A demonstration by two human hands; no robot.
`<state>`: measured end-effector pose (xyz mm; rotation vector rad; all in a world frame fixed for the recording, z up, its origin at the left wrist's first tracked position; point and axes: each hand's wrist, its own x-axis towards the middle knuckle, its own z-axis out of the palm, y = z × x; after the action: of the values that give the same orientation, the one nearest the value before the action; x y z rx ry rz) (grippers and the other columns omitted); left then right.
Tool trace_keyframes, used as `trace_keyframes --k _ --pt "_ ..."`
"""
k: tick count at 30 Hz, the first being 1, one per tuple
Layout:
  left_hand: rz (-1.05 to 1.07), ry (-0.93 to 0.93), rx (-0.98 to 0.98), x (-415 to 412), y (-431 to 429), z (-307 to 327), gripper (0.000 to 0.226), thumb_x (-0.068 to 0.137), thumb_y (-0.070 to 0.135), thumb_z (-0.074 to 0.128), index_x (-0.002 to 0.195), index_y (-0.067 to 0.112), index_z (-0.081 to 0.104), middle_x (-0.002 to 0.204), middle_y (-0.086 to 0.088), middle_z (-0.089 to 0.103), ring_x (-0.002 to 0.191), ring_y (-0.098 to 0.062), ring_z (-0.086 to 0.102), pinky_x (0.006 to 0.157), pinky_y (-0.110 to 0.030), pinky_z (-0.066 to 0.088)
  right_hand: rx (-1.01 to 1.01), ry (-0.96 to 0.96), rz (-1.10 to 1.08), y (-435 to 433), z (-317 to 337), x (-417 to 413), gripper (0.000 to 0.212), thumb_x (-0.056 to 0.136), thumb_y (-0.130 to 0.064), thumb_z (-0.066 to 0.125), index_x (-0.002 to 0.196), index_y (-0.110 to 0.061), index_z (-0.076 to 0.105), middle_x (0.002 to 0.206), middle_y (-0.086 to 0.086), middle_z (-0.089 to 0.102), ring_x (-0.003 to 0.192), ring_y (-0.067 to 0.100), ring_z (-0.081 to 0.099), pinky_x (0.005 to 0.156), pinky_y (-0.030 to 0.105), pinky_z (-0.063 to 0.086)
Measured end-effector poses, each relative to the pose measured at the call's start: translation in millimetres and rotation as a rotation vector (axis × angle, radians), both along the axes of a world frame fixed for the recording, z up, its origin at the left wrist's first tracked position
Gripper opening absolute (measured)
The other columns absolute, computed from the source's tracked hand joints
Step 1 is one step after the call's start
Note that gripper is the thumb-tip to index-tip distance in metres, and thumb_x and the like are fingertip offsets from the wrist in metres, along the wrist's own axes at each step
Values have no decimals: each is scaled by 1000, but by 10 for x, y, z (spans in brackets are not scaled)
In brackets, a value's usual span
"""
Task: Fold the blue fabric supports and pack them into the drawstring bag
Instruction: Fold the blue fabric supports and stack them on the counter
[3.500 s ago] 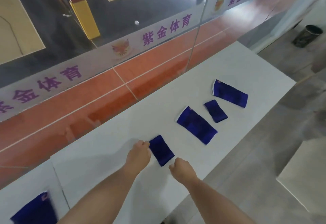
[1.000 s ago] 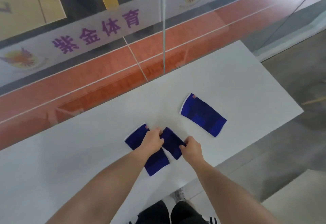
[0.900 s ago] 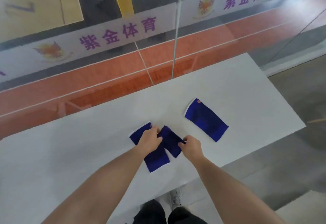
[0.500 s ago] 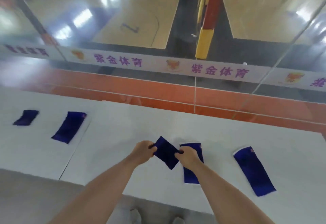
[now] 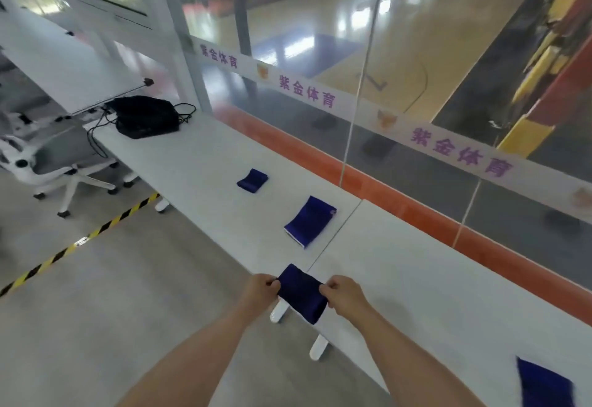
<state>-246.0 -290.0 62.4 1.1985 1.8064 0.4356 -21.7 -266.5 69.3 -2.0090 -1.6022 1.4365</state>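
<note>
A small folded blue support (image 5: pixel 301 293) hangs in the air just off the near edge of the white table (image 5: pixel 400 278). My left hand (image 5: pixel 261 288) pinches its left end and my right hand (image 5: pixel 344 293) pinches its right end. A longer blue support (image 5: pixel 310 221) lies flat on the table ahead, and a small folded one (image 5: pixel 252 180) lies farther on. Another blue support (image 5: pixel 544 382) sits at the bottom right, partly cut off. The black drawstring bag (image 5: pixel 145 116) rests at the far left end of the table, cords trailing.
A glass wall with a banner (image 5: pixel 352 99) and an orange strip (image 5: pixel 416 211) runs along the table's far side. A white office chair (image 5: pixel 54 163) stands left of the table. Yellow-black floor tape (image 5: pixel 80 240) crosses the grey floor.
The view has swung left along the table, bringing the black bag into sight. Both hands have lifted the small folded support off the table and carried it leftward.
</note>
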Motion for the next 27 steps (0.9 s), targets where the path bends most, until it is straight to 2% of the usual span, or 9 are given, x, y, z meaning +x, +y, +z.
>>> trace_keyframes --k 4,7,9,12,16,19,23,25,27 --pt "29 -69 -44 -932 109 9 30 87 15 54 58 19 57 55 5 53 54 -11 43 59 -25 33 -12 32 30 208 42 -898 15 86 -25 60 78 -12 63 68 1 64 62 15 57 57 27 45" --pt "45 -71 -70 -1353 300 49 24 90 9 52 70 9 65 58 3 54 48 -7 43 47 -16 32 -80 46 33 364 53 -1315 19 88 -26 61 90 -9 69 72 3 67 60 14 59 52 24 45" --pt "59 -47 -70 -1528 480 39 26 87 6 51 64 12 61 53 5 51 43 -6 39 45 -17 30 -119 38 54 535 25 -1491 23 88 -27 59 92 -7 70 73 4 68 61 16 57 54 26 45" --pt "44 -18 -67 -1671 773 -12 23 80 4 48 60 14 56 54 2 45 52 -13 36 52 -24 29 -170 30 76 840 -25 -1657 19 89 -21 57 86 -5 68 71 6 64 60 17 52 54 27 42" --pt "38 14 -55 -1814 1254 -117 23 75 11 49 53 17 53 49 6 45 50 -13 36 53 -25 30 -201 32 62 1350 -82 -1777 13 85 -16 56 77 -11 65 64 5 60 59 19 49 49 26 37" --pt "97 18 -62 -1898 1651 -126 19 69 21 49 52 18 57 49 7 51 53 -16 43 57 -26 37 -149 91 15 1773 -115 -1873 10 79 -16 53 72 -12 58 63 4 56 62 20 47 53 29 34" --pt "71 19 -70 -1932 2232 12 20 79 26 57 82 16 73 74 -3 72 63 -13 57 65 -32 51 -143 137 -64 2292 -89 -1949 8 81 -17 52 74 -13 55 67 7 56 58 18 43 49 27 32" --pt "87 -52 -57 -1931 2586 44 19 80 26 61 93 19 72 81 -3 75 71 -15 66 78 -40 58 -151 188 -113 2534 -110 -1988 11 86 -16 53 78 -11 58 68 8 59 57 18 45 49 27 34" --pt "111 -110 -55 -1887 2883 19 26 85 19 63 110 16 66 93 -4 75 81 -18 72 82 -39 59 -169 226 -174 2673 -130 -2004 11 89 -16 55 81 -10 60 69 9 61 56 18 47 48 26 35"
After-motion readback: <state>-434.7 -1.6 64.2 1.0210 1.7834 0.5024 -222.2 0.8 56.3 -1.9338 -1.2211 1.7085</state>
